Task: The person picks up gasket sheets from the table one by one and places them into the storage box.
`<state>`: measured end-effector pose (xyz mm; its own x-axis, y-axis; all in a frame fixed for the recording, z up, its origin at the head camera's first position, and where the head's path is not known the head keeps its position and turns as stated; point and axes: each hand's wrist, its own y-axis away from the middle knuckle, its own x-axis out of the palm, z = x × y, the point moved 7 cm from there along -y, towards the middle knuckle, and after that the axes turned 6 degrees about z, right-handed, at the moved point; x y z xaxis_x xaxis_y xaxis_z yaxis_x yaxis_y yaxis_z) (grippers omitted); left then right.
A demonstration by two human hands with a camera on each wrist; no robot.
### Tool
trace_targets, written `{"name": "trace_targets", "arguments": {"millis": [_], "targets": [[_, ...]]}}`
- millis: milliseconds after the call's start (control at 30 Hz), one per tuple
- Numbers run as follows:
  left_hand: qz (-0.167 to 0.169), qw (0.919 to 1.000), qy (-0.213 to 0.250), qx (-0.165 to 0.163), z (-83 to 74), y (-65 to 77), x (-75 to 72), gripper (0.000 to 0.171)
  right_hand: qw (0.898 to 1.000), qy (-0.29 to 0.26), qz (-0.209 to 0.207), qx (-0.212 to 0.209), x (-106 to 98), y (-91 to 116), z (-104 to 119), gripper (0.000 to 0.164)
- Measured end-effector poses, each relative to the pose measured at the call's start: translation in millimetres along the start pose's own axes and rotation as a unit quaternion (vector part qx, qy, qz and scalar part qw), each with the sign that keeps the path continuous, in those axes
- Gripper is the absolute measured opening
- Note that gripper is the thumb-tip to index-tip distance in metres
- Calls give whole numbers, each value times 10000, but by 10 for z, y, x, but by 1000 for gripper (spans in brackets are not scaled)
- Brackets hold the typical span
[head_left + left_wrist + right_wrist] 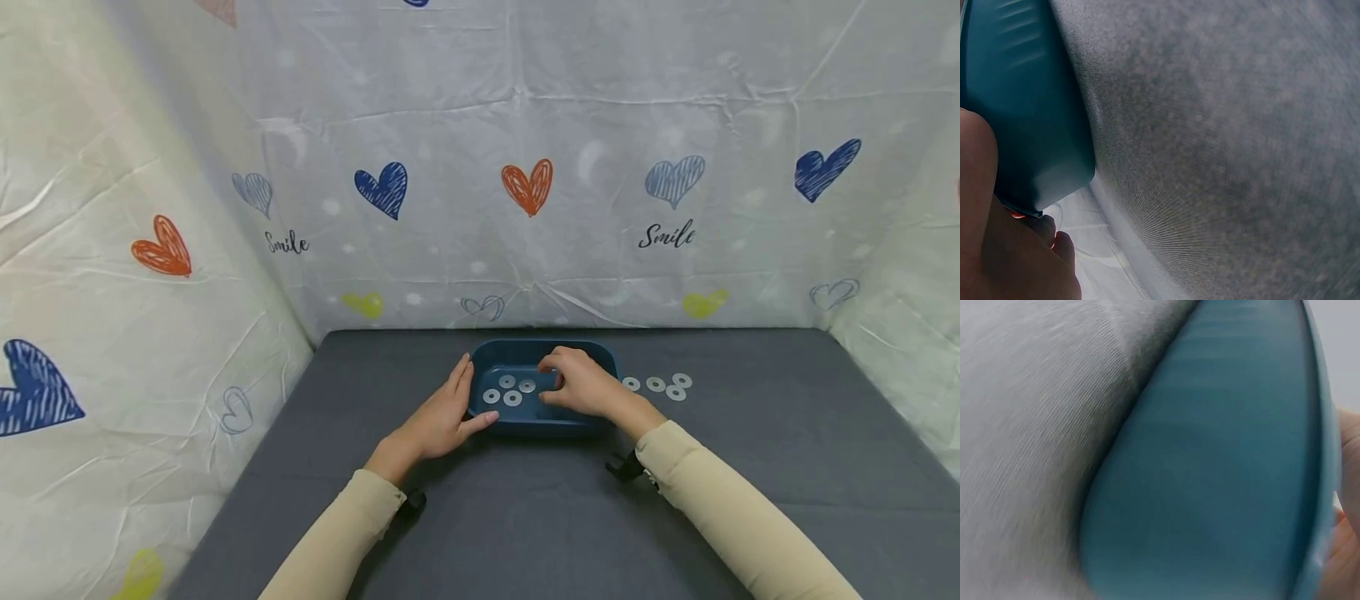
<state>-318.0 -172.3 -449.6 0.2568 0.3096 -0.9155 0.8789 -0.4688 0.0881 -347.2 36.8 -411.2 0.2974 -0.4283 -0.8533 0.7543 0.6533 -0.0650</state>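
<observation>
A dark blue rectangular tray (543, 427) stands on the table, with several flat silver washers (512, 398) lying in its left half. My left hand (438, 421) rests against the tray's left end, fingers fairly straight along the side and thumb at the front corner. Over the tray's right half, my right hand (585, 385) has its fingers bent, and thumb and forefinger stand apart. No washer shows between them. The tray's outer wall (1029, 112) fills the left of the left wrist view. In the right wrist view the tray wall (1204, 469) hides most of the hand.
More washers (656, 384) lie on the grey table (510, 517) just right of the tray, one partly behind my right wrist. A white cloth (450, 242) printed with hearts hangs behind the table and on both sides.
</observation>
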Motion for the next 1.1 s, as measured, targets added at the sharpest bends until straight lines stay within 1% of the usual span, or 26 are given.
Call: {"name": "trace_targets", "arguments": {"millis": [100,200,467,633,700,800,900,1000,1100], "targets": [[-38,10000,13,61,-16,8,-7,102,10000,70,-6,-43,-49,131,-4,42],[-77,9999,11,128,-24,16,-19,101,9997,125,-73,-173,-103,263,-15,40],[-129,9996,-9,239,-45,15,-26,100,9983,196,-360,-406,-265,593,-78,34],[-51,9999,-48,154,-27,12,-6,100,9975,32,-516,-476,-341,777,-157,30],[-61,9998,-45,167,-25,13,-7,100,9968,-87,-599,-513,-380,839,-176,28],[-106,9997,-17,216,-33,15,-19,100,9958,-186,-742,-507,-438,914,-208,27],[-103,9997,-19,215,-30,16,-18,100,9956,-136,-823,-421,-478,974,-261,28],[-58,9998,-28,180,-16,16,-6,100,9963,-18,-797,-315,-481,1028,-336,30],[-64,9998,-36,189,-7,13,1,101,9972,-36,-699,-246,-456,1085,-421,33]]}}
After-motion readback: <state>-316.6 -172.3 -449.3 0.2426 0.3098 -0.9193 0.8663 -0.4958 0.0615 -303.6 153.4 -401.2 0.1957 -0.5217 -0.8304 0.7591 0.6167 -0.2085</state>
